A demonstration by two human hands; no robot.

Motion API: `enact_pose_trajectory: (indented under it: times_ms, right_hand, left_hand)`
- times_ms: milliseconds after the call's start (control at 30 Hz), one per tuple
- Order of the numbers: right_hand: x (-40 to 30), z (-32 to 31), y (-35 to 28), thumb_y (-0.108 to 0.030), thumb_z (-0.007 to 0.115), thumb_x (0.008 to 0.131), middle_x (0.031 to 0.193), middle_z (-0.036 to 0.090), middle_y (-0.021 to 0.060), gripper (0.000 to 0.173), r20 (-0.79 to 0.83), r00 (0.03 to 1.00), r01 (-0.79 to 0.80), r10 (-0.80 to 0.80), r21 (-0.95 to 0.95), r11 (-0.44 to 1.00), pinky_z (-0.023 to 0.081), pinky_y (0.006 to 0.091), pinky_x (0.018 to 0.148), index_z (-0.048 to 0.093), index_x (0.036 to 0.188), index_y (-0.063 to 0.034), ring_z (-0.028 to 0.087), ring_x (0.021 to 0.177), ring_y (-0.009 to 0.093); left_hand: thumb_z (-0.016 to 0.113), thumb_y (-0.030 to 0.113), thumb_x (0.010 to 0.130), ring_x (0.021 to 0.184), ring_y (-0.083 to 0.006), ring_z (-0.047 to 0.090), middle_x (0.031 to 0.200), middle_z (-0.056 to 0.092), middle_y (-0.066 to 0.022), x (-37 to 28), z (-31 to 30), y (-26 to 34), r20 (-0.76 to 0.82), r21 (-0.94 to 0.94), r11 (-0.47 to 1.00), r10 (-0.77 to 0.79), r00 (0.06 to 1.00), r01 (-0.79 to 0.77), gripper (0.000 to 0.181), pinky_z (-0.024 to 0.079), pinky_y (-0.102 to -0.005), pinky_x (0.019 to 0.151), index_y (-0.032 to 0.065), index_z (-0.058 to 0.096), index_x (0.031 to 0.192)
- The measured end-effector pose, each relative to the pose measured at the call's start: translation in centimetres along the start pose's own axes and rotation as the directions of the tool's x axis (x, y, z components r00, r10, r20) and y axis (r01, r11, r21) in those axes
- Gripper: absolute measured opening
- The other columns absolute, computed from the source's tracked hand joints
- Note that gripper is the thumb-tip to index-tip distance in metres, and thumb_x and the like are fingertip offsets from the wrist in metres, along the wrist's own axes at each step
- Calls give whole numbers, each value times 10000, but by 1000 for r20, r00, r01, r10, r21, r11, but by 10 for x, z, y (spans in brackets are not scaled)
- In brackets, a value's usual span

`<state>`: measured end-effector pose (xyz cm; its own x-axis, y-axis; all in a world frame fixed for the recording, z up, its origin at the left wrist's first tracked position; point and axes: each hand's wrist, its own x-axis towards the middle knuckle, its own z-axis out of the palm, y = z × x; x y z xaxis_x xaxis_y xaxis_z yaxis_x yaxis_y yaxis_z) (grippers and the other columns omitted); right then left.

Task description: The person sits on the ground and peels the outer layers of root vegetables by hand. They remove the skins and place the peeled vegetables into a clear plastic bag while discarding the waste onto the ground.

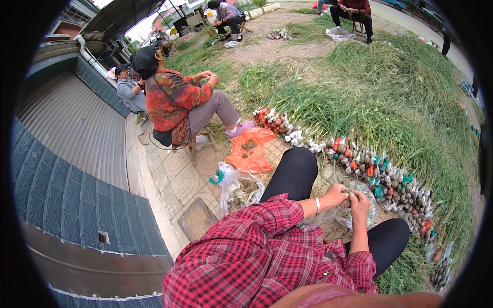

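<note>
My left hand, with a silver bracelet at the wrist, meets my right hand between my knees. The fingers of both pinch a small brownish object, mostly covered and too small to name. Below and around them spreads a clear plastic bag, with dark matter showing through. Just beyond, a long row of grassy plant bundles lies on the paving. Their brown root balls are wrapped in clear, white, red and green plastic, and the green stems point away from me.
Left of my knee lie an orange plastic bag bearing soil clumps and a clear bag of soil and plant scraps. A worn wooden board is nearby. A person sits on a low stool to the left; others sit farther off. A roller shutter lines the left.
</note>
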<state>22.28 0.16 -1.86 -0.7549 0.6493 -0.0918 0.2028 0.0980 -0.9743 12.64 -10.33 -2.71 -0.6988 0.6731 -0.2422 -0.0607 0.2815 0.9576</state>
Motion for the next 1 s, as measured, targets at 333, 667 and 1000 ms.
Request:
enact_pose_trajectory:
  times_ms: [333, 667, 1000]
  right_hand:
    - [-2, 9, 22, -59, 624, 802, 779, 647, 77, 151, -47, 998, 43, -45, -38, 998, 474, 277, 628, 644, 918, 35, 588, 692, 127]
    - [8, -1, 20, -169, 672, 720, 816, 676, 128, 288, -130, 965, 179, -228, -309, 934, 511, 328, 665, 661, 964, -15, 648, 726, 204]
    - [2, -15, 7, -68, 707, 682, 704, 659, 85, 203, 104, 985, -151, 137, 138, 979, 524, 285, 506, 687, 870, 7, 618, 574, 137]
  left_hand:
    - [559, 143, 832, 699, -137, 589, 770, 629, -89, -4, -3, -7, 64, 69, 995, 66, 996, -70, 221, 477, -287, 611, -51, 628, 913]
    - [476, 117, 890, 708, -154, 614, 844, 621, -90, 11, -9, 8, 279, 308, 905, 208, 938, -292, 264, 507, -309, 606, -25, 605, 1072]
    - [540, 45, 885, 599, -117, 597, 761, 604, -63, -9, -10, 18, 314, 43, 994, 82, 946, -101, 153, 505, -243, 494, -73, 582, 973]
